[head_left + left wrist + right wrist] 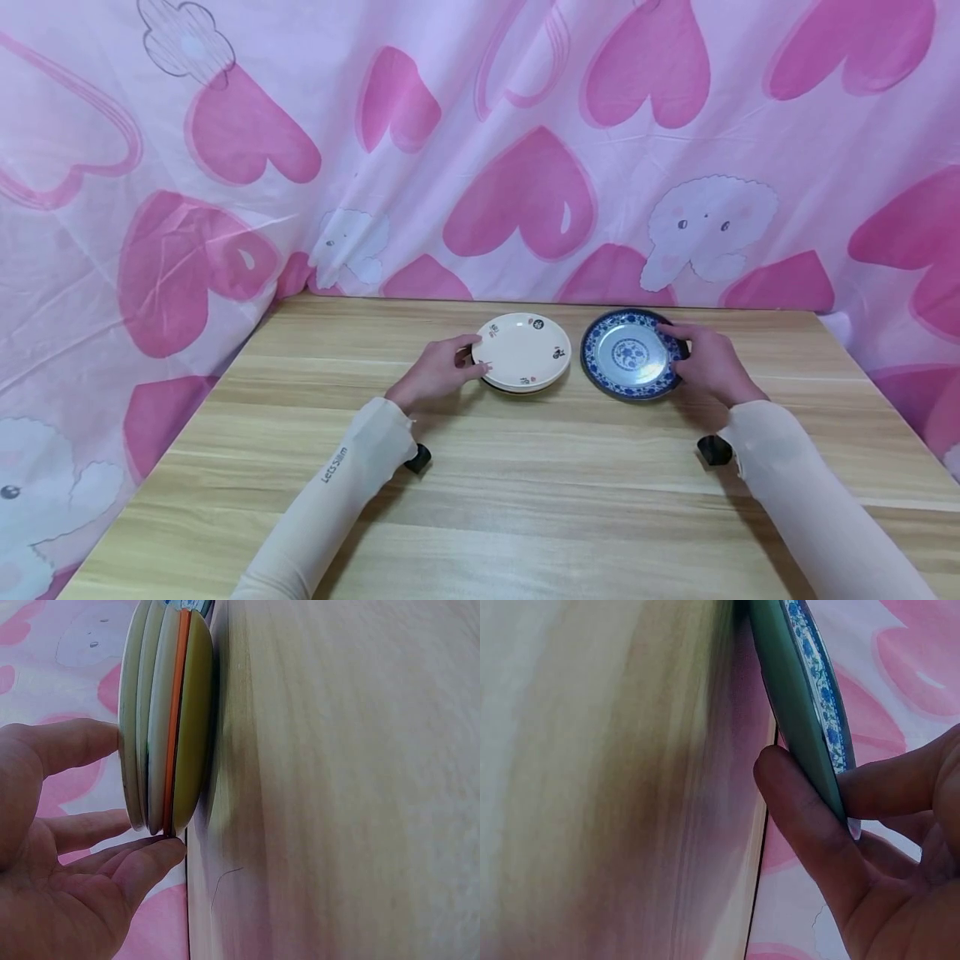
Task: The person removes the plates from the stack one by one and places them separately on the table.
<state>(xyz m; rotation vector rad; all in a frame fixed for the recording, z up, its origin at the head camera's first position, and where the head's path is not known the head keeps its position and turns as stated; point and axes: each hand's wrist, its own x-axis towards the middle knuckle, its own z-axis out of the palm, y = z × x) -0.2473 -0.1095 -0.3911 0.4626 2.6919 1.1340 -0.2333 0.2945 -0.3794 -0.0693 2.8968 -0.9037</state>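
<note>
A stack of several plates [519,354] stands near the table's back edge, a cream one with small printed motifs on top. The left wrist view shows their stacked edges, an orange rim [177,727] and a yellow-green plate [196,720] lowest. My left hand [438,371] grips the stack at its left side, fingers spread from the top rim to the lower edge. To the right is a blue-and-white patterned plate [628,354] with a green underside [791,697]. My right hand [708,362] pinches its right rim between thumb and fingers.
Both plate groups sit on a wood-grain table [525,500], side by side with a narrow gap. A pink curtain [517,150] with hearts hangs right behind the table and along its left side. Black wrist devices [715,450] show under both sleeves.
</note>
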